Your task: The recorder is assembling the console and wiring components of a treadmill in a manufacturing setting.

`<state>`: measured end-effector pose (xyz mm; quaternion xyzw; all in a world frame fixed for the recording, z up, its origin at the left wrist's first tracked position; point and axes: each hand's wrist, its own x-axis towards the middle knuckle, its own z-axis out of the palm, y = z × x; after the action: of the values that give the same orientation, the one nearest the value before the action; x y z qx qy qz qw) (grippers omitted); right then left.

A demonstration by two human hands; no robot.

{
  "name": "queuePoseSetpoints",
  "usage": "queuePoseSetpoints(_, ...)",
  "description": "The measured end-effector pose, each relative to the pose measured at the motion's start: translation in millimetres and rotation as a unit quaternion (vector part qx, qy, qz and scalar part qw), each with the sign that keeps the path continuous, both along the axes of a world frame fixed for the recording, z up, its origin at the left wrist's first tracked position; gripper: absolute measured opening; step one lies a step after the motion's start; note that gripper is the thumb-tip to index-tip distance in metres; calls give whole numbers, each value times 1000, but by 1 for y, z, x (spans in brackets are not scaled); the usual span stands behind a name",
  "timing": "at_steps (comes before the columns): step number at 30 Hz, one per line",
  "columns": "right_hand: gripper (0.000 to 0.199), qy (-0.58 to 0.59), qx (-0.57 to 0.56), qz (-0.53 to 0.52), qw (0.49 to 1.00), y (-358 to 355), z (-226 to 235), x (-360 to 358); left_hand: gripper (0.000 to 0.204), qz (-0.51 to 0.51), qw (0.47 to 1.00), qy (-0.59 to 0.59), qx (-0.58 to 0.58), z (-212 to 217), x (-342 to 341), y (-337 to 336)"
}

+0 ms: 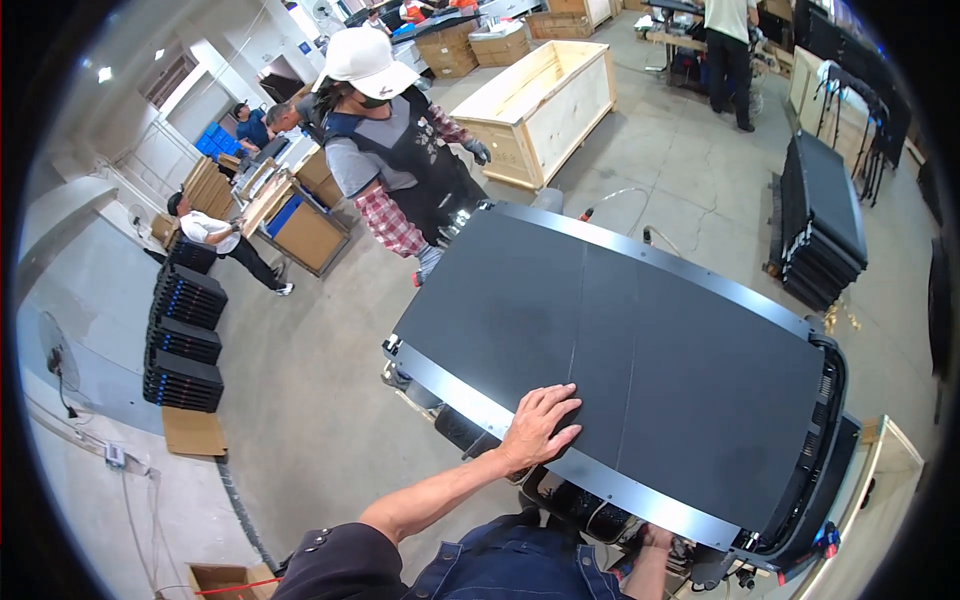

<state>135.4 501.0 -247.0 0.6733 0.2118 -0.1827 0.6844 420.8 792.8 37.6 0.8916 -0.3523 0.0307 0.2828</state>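
A large treadmill deck [520, 300] with a flat black belt lies in front of me, its long sides edged by silver rails [650, 500]. My left hand [543, 425] rests palm down on the near part of the belt and rail, fingers stretched out and holding nothing. Below the near rail, toward the right end, is my right hand [655, 540]; its fingers are hidden by the deck's edge. A black curved housing [835, 400] closes off the right end. At the far left corner a co-worker's gloved hand [428, 262] is close to the deck.
The co-worker in a white cap [365, 65] and dark apron stands beyond the deck's left end. Behind is an open wooden crate [540, 115]. Stacked black panels [820, 220] stand at right, more black stacks [185, 340] at left. A hose [620, 195] lies on the floor.
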Motion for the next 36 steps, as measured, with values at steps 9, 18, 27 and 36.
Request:
queuePoseSetpoints(9, 34, 118, -497, 261, 819, 117, 134, 54, 94, -182, 951, -152, 198, -10, -9, 109)
queuePoseSetpoints(18, 31, 133, -581, 205, 777, 134, 222, 32, 60, -289, 904, -288, 126, 57, -9, 137)
queuePoseSetpoints(27, 25, 261, -772, 73, 575, 186, 422, 1, 67, -318, 903, -288, -15, 333, 0, 112)
queuePoseSetpoints(36, 28, 171, -538, 94, 820, 19, 92, 186, 56, -210, 925, -316, -4, 354, 114, -44)
